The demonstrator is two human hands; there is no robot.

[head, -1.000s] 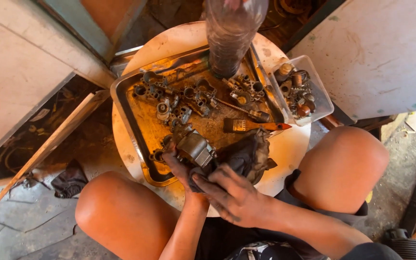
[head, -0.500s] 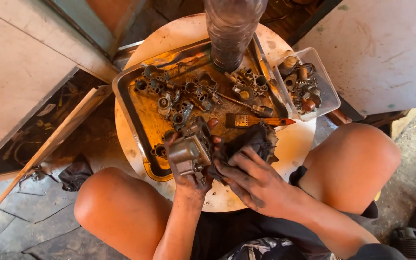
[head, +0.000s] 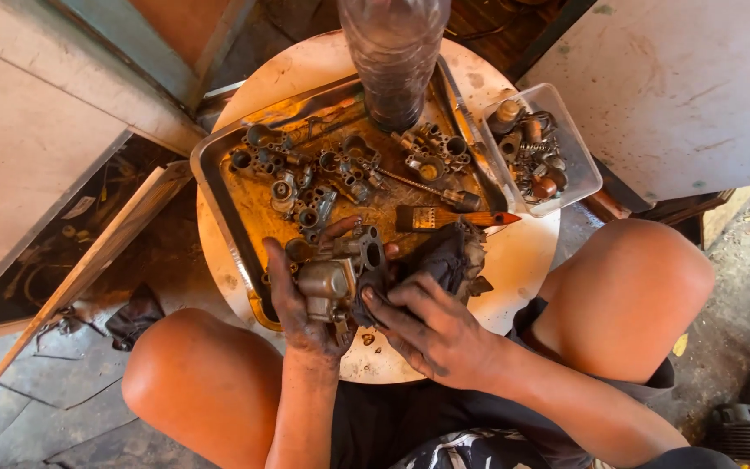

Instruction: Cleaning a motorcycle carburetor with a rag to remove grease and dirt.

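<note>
My left hand (head: 301,317) grips a grimy metal carburetor body (head: 333,276) above the near edge of a round white table (head: 523,260). My right hand (head: 431,330) presses a dark dirty rag (head: 449,256) against the right side of that body. Both hands are blackened with grease. Just behind them lies a rusty metal tray (head: 219,200) filled with several small carburetor parts (head: 340,169). A paintbrush with an orange handle (head: 453,217) rests across the tray's near right corner.
A clear plastic bottle (head: 395,52) stands at the tray's far side. A clear plastic tub (head: 579,165) with small fittings sits at the table's right. My bare knees flank the table. Wooden boards lean at the left, a pale panel at the right.
The carburetor body has been lifted and turned in my left hand, and my right hand has brought the rag up against it. The camera view has shifted slightly.
</note>
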